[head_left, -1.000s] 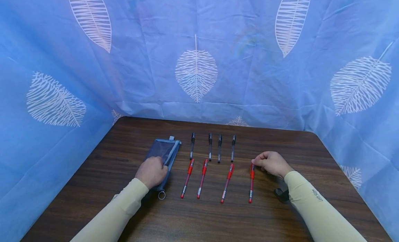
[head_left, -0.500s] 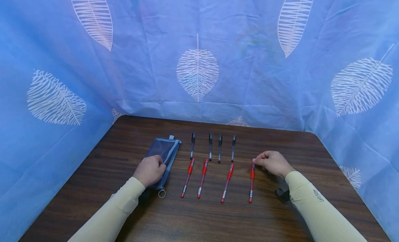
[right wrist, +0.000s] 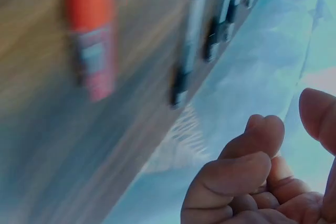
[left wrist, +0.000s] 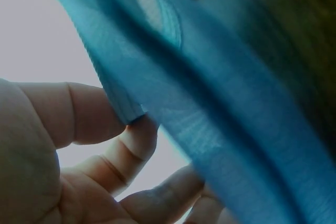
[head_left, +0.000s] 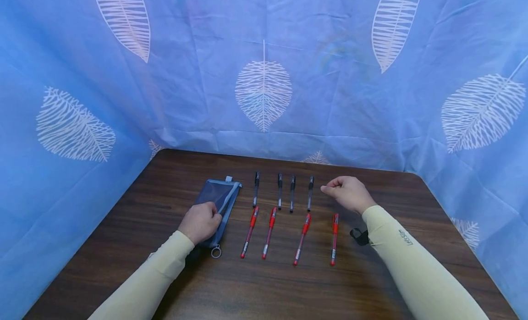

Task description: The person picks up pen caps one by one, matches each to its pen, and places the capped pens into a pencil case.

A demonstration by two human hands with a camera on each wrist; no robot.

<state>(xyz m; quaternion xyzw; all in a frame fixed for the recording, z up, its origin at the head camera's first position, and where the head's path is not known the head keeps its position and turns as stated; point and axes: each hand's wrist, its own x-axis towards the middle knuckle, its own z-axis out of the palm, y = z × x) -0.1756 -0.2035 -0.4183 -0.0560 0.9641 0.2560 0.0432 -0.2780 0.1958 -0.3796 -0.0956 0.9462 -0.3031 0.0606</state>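
Observation:
My left hand (head_left: 200, 223) pinches the edge of a blue mesh zip pouch (head_left: 214, 191) lying at the left of the table. In the left wrist view, thumb and forefinger meet on the corner of the raised blue edge (left wrist: 123, 100). Holding nothing, my right hand (head_left: 349, 193) hovers just right of the rightmost black pen (head_left: 310, 194), thumb apart from loosely bent fingers in the right wrist view. Below it lies the rightmost red pen (head_left: 334, 237). Several black pens form a back row, among them one at its left end (head_left: 256, 189); several red pens (head_left: 270, 233) lie in front.
The dark wooden table (head_left: 264, 292) carries everything. A blue curtain (head_left: 330, 104) with white leaf prints encloses its back and sides. A metal ring (head_left: 216, 251) hangs off the pouch's near end. A black strap (head_left: 359, 236) sits by the right wrist.
My right hand has left the cap end of the rightmost red pen and moved up and left towards the black pens. That red pen stays in place. My left hand keeps its pinch on the pouch.

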